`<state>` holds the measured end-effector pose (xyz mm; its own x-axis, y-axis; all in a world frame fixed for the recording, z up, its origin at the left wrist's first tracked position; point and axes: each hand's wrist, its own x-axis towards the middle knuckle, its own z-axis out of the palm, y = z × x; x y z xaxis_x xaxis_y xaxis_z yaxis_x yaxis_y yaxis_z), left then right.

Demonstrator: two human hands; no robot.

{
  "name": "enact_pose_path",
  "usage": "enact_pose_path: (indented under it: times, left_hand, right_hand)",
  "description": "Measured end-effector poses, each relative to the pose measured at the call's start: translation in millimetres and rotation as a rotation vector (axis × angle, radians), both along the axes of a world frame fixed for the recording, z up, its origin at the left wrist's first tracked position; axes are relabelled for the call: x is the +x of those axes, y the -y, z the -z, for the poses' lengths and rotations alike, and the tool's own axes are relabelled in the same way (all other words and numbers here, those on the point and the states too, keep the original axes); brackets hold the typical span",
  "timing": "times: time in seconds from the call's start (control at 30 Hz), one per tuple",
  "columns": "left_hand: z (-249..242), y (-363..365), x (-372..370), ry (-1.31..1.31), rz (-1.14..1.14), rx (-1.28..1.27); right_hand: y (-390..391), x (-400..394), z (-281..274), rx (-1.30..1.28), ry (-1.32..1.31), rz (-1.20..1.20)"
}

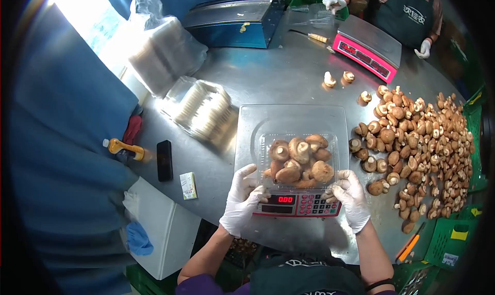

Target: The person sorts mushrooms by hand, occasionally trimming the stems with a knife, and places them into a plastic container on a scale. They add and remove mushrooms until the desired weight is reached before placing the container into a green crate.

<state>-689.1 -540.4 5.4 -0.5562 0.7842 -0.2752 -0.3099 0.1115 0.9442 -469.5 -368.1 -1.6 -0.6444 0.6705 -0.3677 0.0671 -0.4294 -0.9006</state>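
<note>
Stretching left-to-right, mushroom tray (298, 190) faces up.

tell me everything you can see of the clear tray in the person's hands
The tray looks like thin, transparent plastic, roughly rectangular with rounded corners. It is heaped with brown mushrooms. The gloved left hand and right hand grip its near corners above the scale; whether it touches the scale is unclear.

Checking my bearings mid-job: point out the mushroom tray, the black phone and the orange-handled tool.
Mushroom tray (264, 142): head view, far left corner of its clear rim.
Black phone (164, 161): head view, middle of its upper face.
Orange-handled tool (409, 248): head view, on its handle.
</note>
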Motion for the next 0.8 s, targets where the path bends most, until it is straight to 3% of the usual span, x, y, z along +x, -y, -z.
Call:
enact_pose_path:
  times: [0.23,0.33,0.4,0.43,0.5,0.63,0.67,0.73,0.8]
  left_hand:
    - [12,-14,-6,0.102,-0.039,0.111]
    - [-6,-16,-23,0.041,0.089,-0.023]
    - [-13,-16,-60,-0.181,0.068,0.033]
    - [-12,-17,-88,-0.435,-0.031,0.081]
    - [-32,-27,-129,-0.667,-0.228,0.068]
    - [-5,-63,-198,-0.990,-0.227,-0.116]
    - [23,-69,-217,-1.307,-0.246,-0.152]
    - [35,-78,-219,-1.475,-0.212,-0.570]
    - [38,-83,-226,-1.293,-0.136,-0.623]
  right_hand:
    - [-16,-11,-7,-0.049,0.047,0.028]
    - [-26,-7,-9,-0.033,0.053,0.011]
    - [-33,-1,-16,-0.019,0.091,0.009]
    - [-41,9,-10,0.037,0.120,0.033]
    - [-56,28,-2,0.137,0.124,0.151]
    - [-88,37,-11,0.205,0.065,0.221]
    - [-91,33,-22,0.223,0.068,0.212]
    - [-97,19,-32,0.301,0.101,0.185]
    - [-103,2,-40,0.316,0.118,0.138]
